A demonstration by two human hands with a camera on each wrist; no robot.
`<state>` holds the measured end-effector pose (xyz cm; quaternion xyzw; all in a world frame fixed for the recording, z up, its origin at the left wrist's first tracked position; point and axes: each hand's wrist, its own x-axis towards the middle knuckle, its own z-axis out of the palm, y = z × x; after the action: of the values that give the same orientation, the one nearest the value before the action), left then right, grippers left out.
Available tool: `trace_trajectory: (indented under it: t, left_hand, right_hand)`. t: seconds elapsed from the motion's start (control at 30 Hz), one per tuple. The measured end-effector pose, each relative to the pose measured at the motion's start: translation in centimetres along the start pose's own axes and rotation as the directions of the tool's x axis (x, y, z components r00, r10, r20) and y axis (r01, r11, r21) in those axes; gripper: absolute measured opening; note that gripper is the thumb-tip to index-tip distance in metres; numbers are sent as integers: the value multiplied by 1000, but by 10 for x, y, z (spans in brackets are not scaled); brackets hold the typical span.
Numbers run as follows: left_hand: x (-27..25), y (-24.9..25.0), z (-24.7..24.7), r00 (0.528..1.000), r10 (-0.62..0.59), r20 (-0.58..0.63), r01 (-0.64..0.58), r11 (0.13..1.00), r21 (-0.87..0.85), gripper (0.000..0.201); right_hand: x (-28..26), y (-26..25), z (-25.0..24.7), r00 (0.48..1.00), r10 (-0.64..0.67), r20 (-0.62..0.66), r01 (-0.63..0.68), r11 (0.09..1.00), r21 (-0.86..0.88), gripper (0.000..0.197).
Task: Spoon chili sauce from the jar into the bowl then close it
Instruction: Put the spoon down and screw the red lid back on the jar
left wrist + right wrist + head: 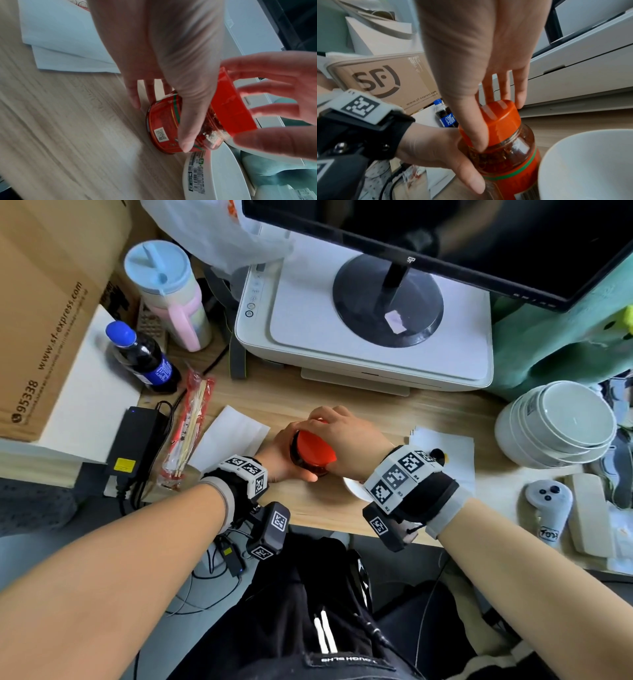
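A glass jar of chili sauce (510,159) with a red label stands on the wooden desk (301,508) in front of me. Its red lid (313,447) sits on the jar's mouth. My left hand (282,458) wraps round the jar's body, thumb on the near side. My right hand (337,436) comes down from above and grips the lid (498,119) by its rim with thumb and fingers. A white bowl (590,162) stands just right of the jar, mostly hidden under my right wrist in the head view. I see no spoon.
A printer (363,337) with a monitor stand on it is right behind the jar. A stack of white bowls (561,426) is at the right, white paper sheets (233,436) at the left, with chopsticks, a cola bottle (144,357) and a cardboard box (44,313) beyond.
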<state>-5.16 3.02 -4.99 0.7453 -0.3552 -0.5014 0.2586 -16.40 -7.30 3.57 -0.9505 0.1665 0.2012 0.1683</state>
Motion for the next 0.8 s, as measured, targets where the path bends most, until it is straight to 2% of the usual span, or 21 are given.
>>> trace_trajectory:
  t: [0.13, 0.2, 0.3, 0.37, 0.43, 0.5, 0.63, 0.7, 0.8]
  left_hand:
    - [-1, 6, 0, 999, 55, 2, -55, 997, 48, 112]
    - [-2, 7, 0, 997, 79, 5, -79, 995, 60, 113]
    - [-3, 8, -3, 999, 46, 18, -46, 999, -9, 120]
    - [-3, 6, -5, 999, 17, 32, -16, 999, -32, 122]
    - [-3, 6, -4, 999, 35, 32, -33, 998, -51, 123]
    - [-3, 5, -4, 998, 65, 24, -64, 996, -62, 123]
    - [-4, 7, -4, 996, 90, 23, -89, 994, -57, 120]
    - [-4, 7, -5, 997, 71, 30, -69, 996, -53, 119]
    - [-3, 7, -6, 999, 23, 27, -21, 998, -54, 121]
  right_hand:
    - [1, -10, 2, 987, 147, -59, -151, 986, -66, 73]
    - [0, -10, 3, 982, 180, -51, -183, 981, -62, 79]
    - [-3, -2, -6, 997, 79, 25, -80, 996, 39, 91]
    - [-3, 1, -14, 997, -18, 74, 15, 999, 37, 85]
    - [-2, 4, -18, 995, -51, 90, 51, 999, 4, 76]
    - [-1, 3, -16, 998, -13, 69, 14, 1000, -5, 71]
    - [1, -7, -7, 982, 178, -57, -184, 976, -114, 73]
    - [0, -8, -3, 986, 162, -48, -166, 980, -105, 79]
    - [-3, -2, -7, 1000, 15, 21, -15, 1000, -21, 81]
